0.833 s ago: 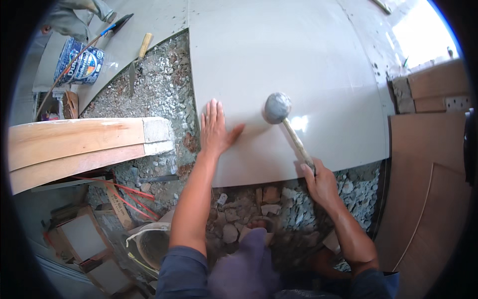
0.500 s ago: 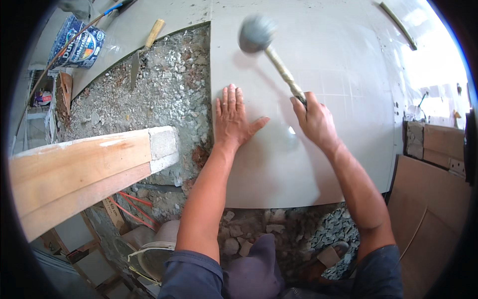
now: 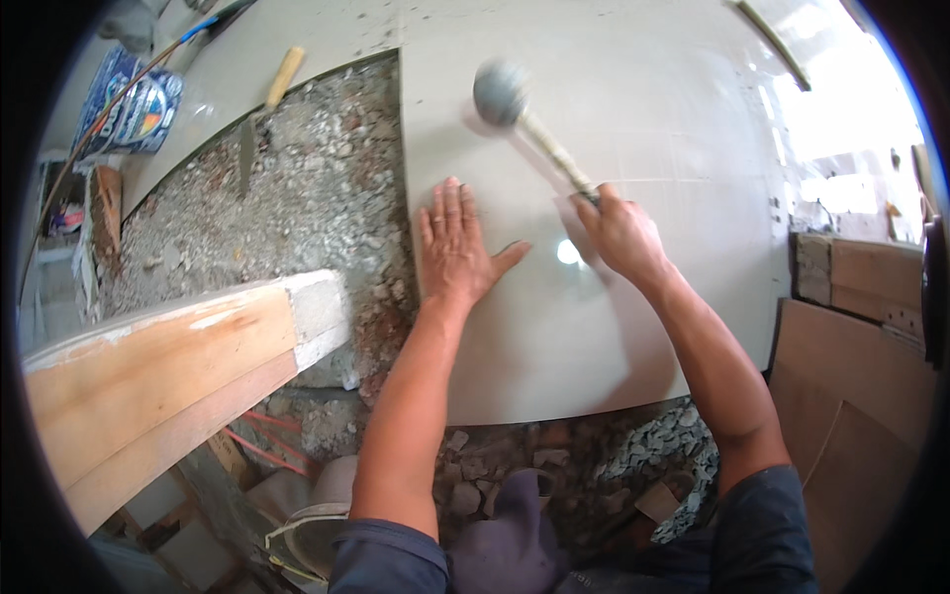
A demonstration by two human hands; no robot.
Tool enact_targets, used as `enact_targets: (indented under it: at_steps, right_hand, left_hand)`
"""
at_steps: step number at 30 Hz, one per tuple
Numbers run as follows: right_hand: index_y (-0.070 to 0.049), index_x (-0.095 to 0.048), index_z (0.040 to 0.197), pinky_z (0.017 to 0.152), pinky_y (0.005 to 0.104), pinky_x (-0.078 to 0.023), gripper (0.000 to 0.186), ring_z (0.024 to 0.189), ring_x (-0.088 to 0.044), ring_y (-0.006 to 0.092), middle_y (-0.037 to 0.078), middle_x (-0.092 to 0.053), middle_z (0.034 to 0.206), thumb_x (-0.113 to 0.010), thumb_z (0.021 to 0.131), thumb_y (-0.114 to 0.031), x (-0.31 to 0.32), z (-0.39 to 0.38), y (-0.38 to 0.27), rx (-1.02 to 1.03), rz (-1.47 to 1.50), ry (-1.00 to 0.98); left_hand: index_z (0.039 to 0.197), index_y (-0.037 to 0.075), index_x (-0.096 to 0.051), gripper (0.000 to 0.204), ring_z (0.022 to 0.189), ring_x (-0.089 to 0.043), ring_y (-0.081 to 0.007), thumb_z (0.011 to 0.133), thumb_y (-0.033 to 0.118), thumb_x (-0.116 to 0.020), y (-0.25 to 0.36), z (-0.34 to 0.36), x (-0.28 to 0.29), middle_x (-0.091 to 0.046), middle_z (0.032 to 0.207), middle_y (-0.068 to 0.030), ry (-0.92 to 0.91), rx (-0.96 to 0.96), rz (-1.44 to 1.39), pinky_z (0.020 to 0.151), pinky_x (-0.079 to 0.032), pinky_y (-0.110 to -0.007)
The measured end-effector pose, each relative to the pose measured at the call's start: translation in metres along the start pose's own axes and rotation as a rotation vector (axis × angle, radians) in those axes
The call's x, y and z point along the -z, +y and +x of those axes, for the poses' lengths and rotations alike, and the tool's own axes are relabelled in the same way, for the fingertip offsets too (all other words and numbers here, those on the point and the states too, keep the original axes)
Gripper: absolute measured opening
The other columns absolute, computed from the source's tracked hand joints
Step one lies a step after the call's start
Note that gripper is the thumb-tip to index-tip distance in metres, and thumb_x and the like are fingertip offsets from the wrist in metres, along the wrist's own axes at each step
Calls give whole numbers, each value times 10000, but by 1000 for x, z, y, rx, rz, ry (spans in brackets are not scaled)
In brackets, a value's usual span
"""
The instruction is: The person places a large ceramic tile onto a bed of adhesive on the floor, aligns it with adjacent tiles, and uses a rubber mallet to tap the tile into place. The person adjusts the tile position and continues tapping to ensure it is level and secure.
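Note:
A large pale grey floor tile (image 3: pixel 534 371) lies beneath both my arms. My left hand (image 3: pixel 455 243) rests flat near its left edge, fingers stretched out and thumb spread to the side. My right hand (image 3: pixel 625 238) is wrapped round the handle of a mallet (image 3: pixel 501 93) with a rounded grey head. The head is over the tile, beyond my left fingertips, with a shadow beside it; whether it touches the surface I cannot tell. Left of the tile edge is a bed of rough, crumbly mortar (image 3: pixel 327 163). A trowel (image 3: pixel 285 79) with a wooden handle lies at that bed's far edge.
A wooden beam (image 3: pixel 168 351) juts in from the left over the mortar. At the far left stands a blue printed bucket (image 3: pixel 134 104). Another bucket (image 3: pixel 307 540) is by my left elbow. Broken stones (image 3: pixel 658 445) lie below the tile's near edge; brown boards (image 3: pixel 851 416) stand at right.
The mallet head has come down closer to the tile, and my right hand has shifted with it. My left hand stays pressed on the tile. The view has tilted slightly.

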State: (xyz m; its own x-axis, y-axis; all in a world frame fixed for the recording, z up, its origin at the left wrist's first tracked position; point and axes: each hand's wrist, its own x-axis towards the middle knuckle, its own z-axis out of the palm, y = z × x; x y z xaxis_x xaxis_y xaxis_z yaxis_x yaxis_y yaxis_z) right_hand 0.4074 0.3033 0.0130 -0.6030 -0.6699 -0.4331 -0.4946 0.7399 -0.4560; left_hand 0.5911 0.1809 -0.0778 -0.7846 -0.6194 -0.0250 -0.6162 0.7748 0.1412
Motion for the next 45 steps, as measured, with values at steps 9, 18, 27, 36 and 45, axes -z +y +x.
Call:
enact_targets:
  at_steps: [9,18,27,36,45]
  right_hand:
    - [-2,-536,863,635,523,-495,439,680,-636,437,240,-637,699,-537,956,-431,16,-4,15,127,113,217]
    - [18,-529,883,630,506,-486,447,639,-623,412,234,-621,671,-524,961,-422,25,-19,57,156,291,316]
    - [-14,-515,857,638,503,-507,417,666,-636,416,219,-642,687,-552,948,-419,16,-18,80,28,134,247]
    - [-46,-535,906,634,475,-507,391,740,-644,367,157,-629,825,-635,895,-424,-29,-175,149,-155,140,187]
    - [-48,-623,948,795,446,-510,313,960,-618,323,151,-612,959,-663,853,-344,-19,-325,221,17,-171,61]
  left_hand:
    - [1473,-92,-197,1178,1467,-133,-373,773,824,-442,1,1,-6,-182,1552,-274,-5,-30,28,1177,-101,-527]
    - [1487,-70,-193,1186,1481,-78,-350,774,861,-372,23,26,-8,-152,1568,-247,-26,-9,69,1183,-39,-536]
    - [1517,-4,-165,1144,1485,-91,-323,787,852,-367,36,48,-19,-152,1587,-196,-22,1,196,1180,-55,-549]
    - [1470,22,-305,782,1438,-265,-291,961,614,-339,16,55,-44,-324,1520,-189,177,-34,-26,1170,-191,-517]
    - [1330,26,-510,547,1245,-513,-337,990,443,-407,62,32,-11,-541,1351,-174,35,-51,-78,1073,-352,-461]
